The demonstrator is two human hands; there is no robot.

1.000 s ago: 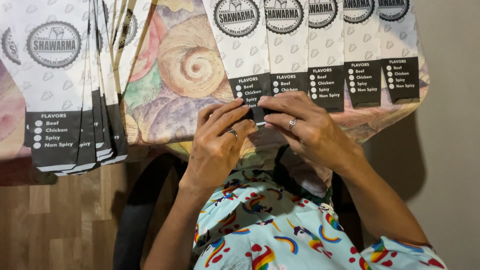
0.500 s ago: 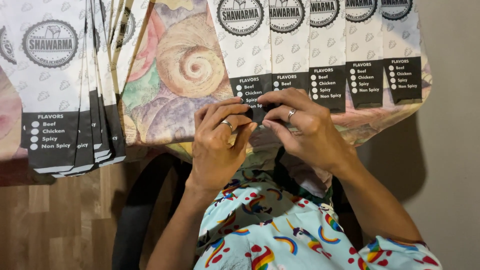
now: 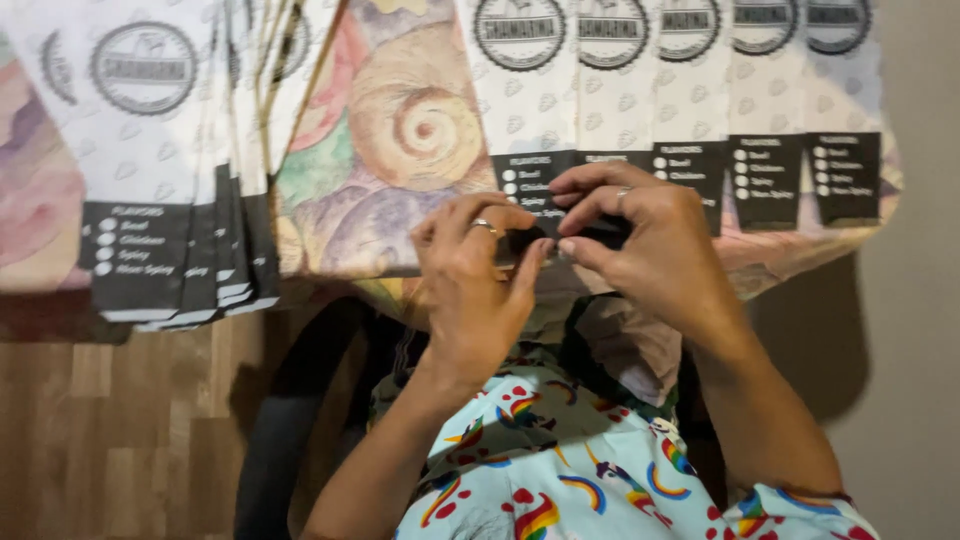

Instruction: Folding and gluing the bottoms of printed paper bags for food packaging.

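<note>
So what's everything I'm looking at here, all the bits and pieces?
paper bags, row: about five, white with black bottom panels, overlapping along the table's right part
paper bags, stack: many, same white and black, fanned out at the left
tablecloth: one, pastel with a spiral shell pattern, under the bags
floor: wood, brown, lower left
chair: partly seen, dark, beneath the person
wall: beige, right side
garment: one, light blue with rainbows, on the lap
rings: one on each hand
left hand: pinching the black end of the nearest bag
right hand: on the same black end
</note>
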